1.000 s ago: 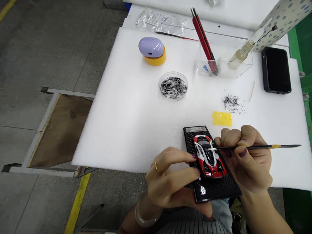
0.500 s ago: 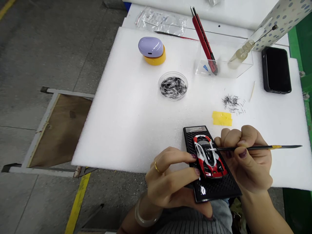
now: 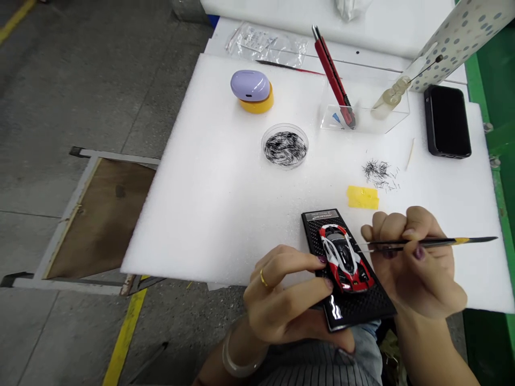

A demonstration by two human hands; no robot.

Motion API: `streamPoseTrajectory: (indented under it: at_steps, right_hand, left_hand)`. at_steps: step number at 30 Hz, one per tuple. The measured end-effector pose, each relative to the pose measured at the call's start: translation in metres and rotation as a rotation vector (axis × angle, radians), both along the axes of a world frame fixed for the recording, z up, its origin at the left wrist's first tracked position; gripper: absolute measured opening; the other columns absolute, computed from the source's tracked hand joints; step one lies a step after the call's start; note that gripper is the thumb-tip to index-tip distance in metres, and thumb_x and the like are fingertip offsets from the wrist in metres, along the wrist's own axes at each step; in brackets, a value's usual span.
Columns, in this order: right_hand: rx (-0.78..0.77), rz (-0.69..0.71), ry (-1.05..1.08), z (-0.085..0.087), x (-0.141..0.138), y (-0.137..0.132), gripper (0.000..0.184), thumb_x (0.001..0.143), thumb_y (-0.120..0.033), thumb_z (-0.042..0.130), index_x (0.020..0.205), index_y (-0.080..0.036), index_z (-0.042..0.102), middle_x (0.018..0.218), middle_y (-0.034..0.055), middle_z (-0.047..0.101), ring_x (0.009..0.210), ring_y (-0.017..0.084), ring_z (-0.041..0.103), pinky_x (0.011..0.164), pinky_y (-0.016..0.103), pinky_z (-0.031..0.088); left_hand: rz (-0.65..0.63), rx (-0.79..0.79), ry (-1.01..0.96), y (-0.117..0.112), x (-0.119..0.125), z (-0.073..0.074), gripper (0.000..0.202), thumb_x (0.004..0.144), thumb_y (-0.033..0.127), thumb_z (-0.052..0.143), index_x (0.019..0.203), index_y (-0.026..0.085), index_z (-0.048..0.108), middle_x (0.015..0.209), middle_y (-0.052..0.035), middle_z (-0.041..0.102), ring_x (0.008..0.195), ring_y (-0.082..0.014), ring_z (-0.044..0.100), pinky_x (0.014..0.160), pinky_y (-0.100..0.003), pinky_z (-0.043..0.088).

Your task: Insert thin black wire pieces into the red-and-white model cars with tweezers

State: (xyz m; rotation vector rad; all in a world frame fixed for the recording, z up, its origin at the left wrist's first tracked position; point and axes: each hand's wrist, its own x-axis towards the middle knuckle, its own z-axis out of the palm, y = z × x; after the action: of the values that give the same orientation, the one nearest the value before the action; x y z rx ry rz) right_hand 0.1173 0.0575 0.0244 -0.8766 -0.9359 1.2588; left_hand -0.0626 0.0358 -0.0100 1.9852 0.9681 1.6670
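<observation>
A small red, white and black model car (image 3: 345,258) sits on a black textured base (image 3: 350,308) at the near edge of the white foam sheet (image 3: 225,203). My left hand (image 3: 287,303) grips the base from the left and below, fingertips against the car's side. My right hand (image 3: 418,268) is closed on thin black tweezers (image 3: 426,244) with a yellow band. Their tips sit just to the right of the car's roof.
A clear dish of thin black pins (image 3: 285,146) stands mid-sheet, with loose pins (image 3: 378,172) and a yellow tape piece (image 3: 362,197) to its right. Further back are a lilac case on a yellow disc (image 3: 252,91), a red utility knife (image 3: 333,75) in a clear tray, a glue bottle (image 3: 389,97) and a black phone (image 3: 446,120).
The tweezers' tips have drawn back to the right, off the car's roof. The view has shifted slightly; my left hand keeps its hold on the base.
</observation>
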Motion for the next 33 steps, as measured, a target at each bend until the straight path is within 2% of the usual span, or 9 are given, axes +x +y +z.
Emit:
streamPoseTrajectory:
  at_steps: [4,6,9,13,14,19,23,28,33]
  right_hand:
    - [0.046,-0.169,-0.087,0.008,0.020,-0.006,0.008,0.087,-0.029,0.074,0.085,-0.026,0.067,0.060,-0.0010,0.046,0.057,0.017,0.038,0.055,0.033,0.035]
    - [0.049,-0.263,-0.218,0.013,0.028,-0.015,0.005,0.092,-0.031,0.069,0.090,-0.027,0.071,0.067,0.0017,0.055,0.061,0.019,0.047,0.059,0.036,0.040]
    - [0.003,-0.327,-0.461,0.022,0.036,-0.035,0.020,0.102,-0.033,0.057,0.093,-0.027,0.073,0.079,0.0051,0.065,0.075,0.022,0.061,0.072,0.040,0.048]
    - [-0.105,-0.171,-0.745,0.031,0.043,-0.057,0.003,0.098,-0.029,0.064,0.099,-0.026,0.066,0.101,0.0049,0.070,0.102,0.023,0.066,0.085,0.036,0.051]
    - [-0.121,-0.112,-0.794,0.033,0.045,-0.060,0.006,0.096,-0.028,0.066,0.102,-0.026,0.064,0.106,0.0048,0.069,0.105,0.023,0.065,0.087,0.035,0.051]
    - [-0.119,0.031,-0.925,0.028,0.053,-0.060,0.012,0.097,-0.027,0.065,0.105,-0.026,0.057,0.108,0.0043,0.067,0.101,0.021,0.064,0.083,0.032,0.050]
    - [-0.129,0.063,-0.933,0.020,0.055,-0.055,0.012,0.096,-0.028,0.064,0.102,-0.025,0.054,0.101,0.0036,0.066,0.089,0.019,0.061,0.077,0.031,0.049]
    - [-0.205,0.017,-0.822,0.013,0.059,-0.047,0.019,0.095,-0.033,0.065,0.096,-0.024,0.049,0.100,0.0040,0.067,0.095,0.020,0.062,0.078,0.031,0.049]
    - [-0.224,0.032,-0.744,0.012,0.056,-0.045,0.018,0.096,-0.034,0.063,0.096,-0.024,0.048,0.103,0.0044,0.068,0.090,0.018,0.062,0.077,0.031,0.049]
  left_hand:
    - [-0.040,-0.026,0.041,-0.004,0.005,0.005,0.040,0.089,0.052,0.071,0.096,0.014,0.068,0.100,-0.0051,0.065,0.084,-0.0132,0.067,0.064,-0.029,0.058]
    - [-0.050,-0.032,0.103,-0.006,0.011,0.009,0.037,0.088,0.050,0.073,0.096,0.014,0.067,0.098,-0.0045,0.065,0.081,-0.0133,0.066,0.065,-0.030,0.057]
    - [-0.056,0.018,0.190,-0.009,0.025,0.012,0.031,0.085,0.043,0.078,0.093,0.015,0.067,0.090,-0.0038,0.068,0.076,-0.0142,0.065,0.064,-0.029,0.055]
    - [-0.055,0.067,0.254,-0.014,0.045,0.008,0.025,0.084,0.036,0.080,0.093,0.016,0.069,0.087,-0.0037,0.072,0.073,-0.0156,0.063,0.064,-0.030,0.052]
    - [-0.042,0.076,0.264,-0.015,0.049,0.006,0.024,0.084,0.035,0.081,0.093,0.016,0.069,0.087,-0.0035,0.072,0.072,-0.0157,0.062,0.064,-0.031,0.051]
    - [-0.007,0.105,0.242,-0.013,0.064,0.001,0.017,0.084,0.027,0.080,0.087,0.016,0.067,0.081,-0.0016,0.072,0.065,-0.0144,0.059,0.060,-0.031,0.047]
    - [0.012,0.085,0.275,-0.011,0.067,0.003,0.016,0.086,0.027,0.078,0.084,0.017,0.066,0.078,-0.0007,0.070,0.065,-0.0135,0.060,0.060,-0.029,0.049]
    - [0.001,0.095,0.247,-0.010,0.063,0.009,0.025,0.084,0.038,0.078,0.082,0.017,0.066,0.083,-0.0020,0.069,0.069,-0.0132,0.062,0.065,-0.028,0.052]
    - [-0.056,0.075,0.216,-0.006,0.049,0.016,0.021,0.090,0.036,0.073,0.083,0.017,0.066,0.078,-0.0012,0.068,0.067,-0.0123,0.060,0.063,-0.027,0.051]
